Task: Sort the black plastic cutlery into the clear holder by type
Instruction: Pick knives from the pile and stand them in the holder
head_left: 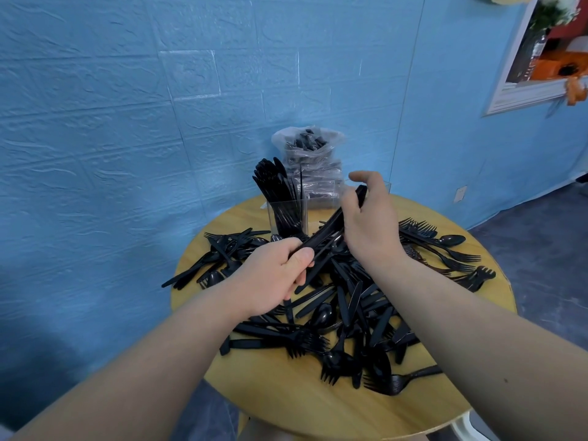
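Observation:
A heap of black plastic cutlery (346, 310), forks, knives and spoons mixed, covers the round wooden table (286, 399). The clear holder (287, 218) stands at the table's back, its left compartment packed with upright knives. My left hand (273, 275) grips the lower end of a bundle of black knives (327, 237) held slanting above the heap. My right hand (369, 218) holds the bundle's upper end, thumb and fingers around it, index finger stretched out. The holder's right part is hidden behind my right hand.
A clear plastic bag of more black cutlery (313, 163) leans against the blue wall behind the holder. Loose forks and a spoon (445, 246) lie at the table's right edge, more pieces at the left edge (216, 259). A framed picture (537, 52) hangs upper right.

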